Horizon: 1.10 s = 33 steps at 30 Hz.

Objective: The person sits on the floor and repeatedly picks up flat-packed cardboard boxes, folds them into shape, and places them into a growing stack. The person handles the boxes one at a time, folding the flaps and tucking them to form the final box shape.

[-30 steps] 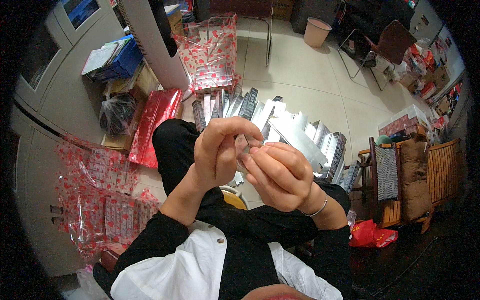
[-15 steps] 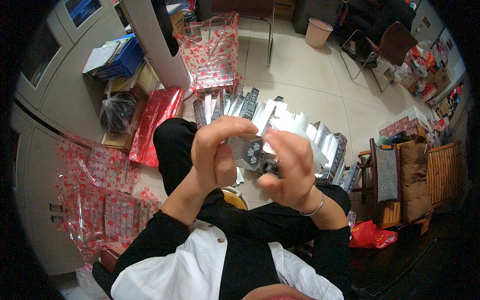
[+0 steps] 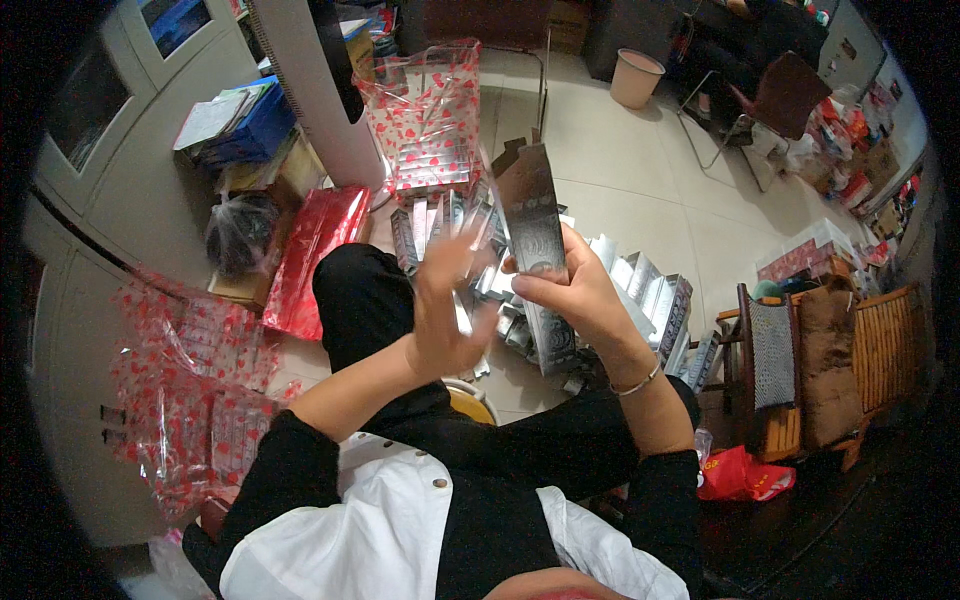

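Note:
My right hand (image 3: 590,300) grips a long, narrow carton (image 3: 533,215) in dark grey and silver, thumb on the near side. The carton stands nearly upright, with loose flaps showing at its top end. Left of it is my left hand (image 3: 448,300), blurred, thumb and fingers apart and nothing visible in them. Behind and below both hands lies a heap of similar silver and black cartons (image 3: 640,285) on the floor, partly hidden by my hands and the held carton.
Red-patterned clear plastic wraps packs of cartons (image 3: 430,150) ahead and bundles (image 3: 215,430) at left. A red shiny package (image 3: 315,260) lies by my left knee. A white column (image 3: 325,100), wooden chair (image 3: 830,370), bin (image 3: 637,78) and a seated person (image 3: 765,50) are around.
The carton has turned from end-on to upright and is now in my right hand. My left hand has come away from it, its fingers opening out.

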Available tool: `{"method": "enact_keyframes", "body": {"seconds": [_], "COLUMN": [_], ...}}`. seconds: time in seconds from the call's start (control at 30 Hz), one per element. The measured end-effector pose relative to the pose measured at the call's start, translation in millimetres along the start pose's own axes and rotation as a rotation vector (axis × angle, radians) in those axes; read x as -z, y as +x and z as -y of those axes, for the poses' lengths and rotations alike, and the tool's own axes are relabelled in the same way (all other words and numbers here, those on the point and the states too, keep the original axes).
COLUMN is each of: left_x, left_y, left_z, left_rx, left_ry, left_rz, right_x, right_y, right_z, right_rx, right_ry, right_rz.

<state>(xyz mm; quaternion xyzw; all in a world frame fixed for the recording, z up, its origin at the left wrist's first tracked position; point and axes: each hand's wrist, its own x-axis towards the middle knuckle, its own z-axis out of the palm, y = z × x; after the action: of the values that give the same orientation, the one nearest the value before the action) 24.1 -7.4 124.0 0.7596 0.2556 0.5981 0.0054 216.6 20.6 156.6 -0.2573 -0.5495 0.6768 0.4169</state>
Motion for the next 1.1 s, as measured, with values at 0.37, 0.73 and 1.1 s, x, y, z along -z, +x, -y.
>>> {"method": "enact_keyframes", "body": {"seconds": [0.37,0.73,1.1], "left_x": [-4,-6,-13], "left_y": [37,44,41], "left_z": [5,-2,-3], "left_rx": [0.285,0.160,0.326], "left_ry": [-0.535,-0.603,-0.763], "left_rz": [-0.174,-0.095,-0.227], "right_x": [-5,-10,-21], "right_y": [1,0,-11], "right_z": [-11,-18,-7], "right_rx": [0.093,0.406,0.995], "right_ry": [-0.522,-0.722,-1.036], "right_rz": [-0.001,-0.007,-0.234]}}
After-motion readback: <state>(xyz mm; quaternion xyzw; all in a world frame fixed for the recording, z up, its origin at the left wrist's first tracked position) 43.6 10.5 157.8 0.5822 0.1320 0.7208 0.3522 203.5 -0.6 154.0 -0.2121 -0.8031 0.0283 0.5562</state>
